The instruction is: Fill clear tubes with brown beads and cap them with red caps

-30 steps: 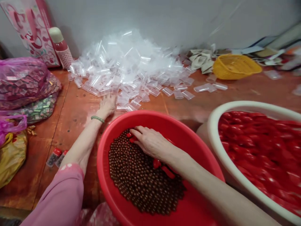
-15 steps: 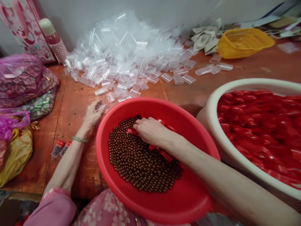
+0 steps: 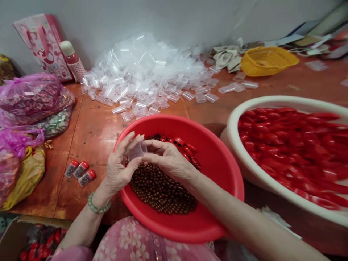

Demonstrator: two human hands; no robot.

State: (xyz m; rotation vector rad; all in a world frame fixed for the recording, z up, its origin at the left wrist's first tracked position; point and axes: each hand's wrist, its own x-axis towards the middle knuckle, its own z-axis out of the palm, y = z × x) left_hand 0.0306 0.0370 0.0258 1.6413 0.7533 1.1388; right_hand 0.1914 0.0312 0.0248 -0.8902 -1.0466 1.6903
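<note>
My left hand point(image 3: 118, 165) holds a small clear plastic container point(image 3: 136, 152) between thumb and fingers, above the near left part of a red basin point(image 3: 217, 217). The thumb and fingers of my right hand point(image 3: 165, 157) close on the container's open end; whether anything else is in them is hidden. Below both hands, round dark brown beads point(image 3: 163, 192) cover the basin's bottom. Red plastic caps point(image 3: 187, 150) lie at the far side of the beads, partly behind my right hand.
Clear containers point(image 3: 146, 72) are heaped by the wall. Three filled, red-capped containers point(image 3: 87, 177) lie at left, near knotted plastic bags point(image 3: 29, 96). A white tub point(image 3: 231, 123) of red pieces stands right, a yellow basket point(image 3: 269, 59) behind. A box point(image 3: 11, 235) sits lower left.
My right hand has come up out of the beads and moved left to the container. My left hand has brought the container from beside the basin to over it. The camera view has shifted.
</note>
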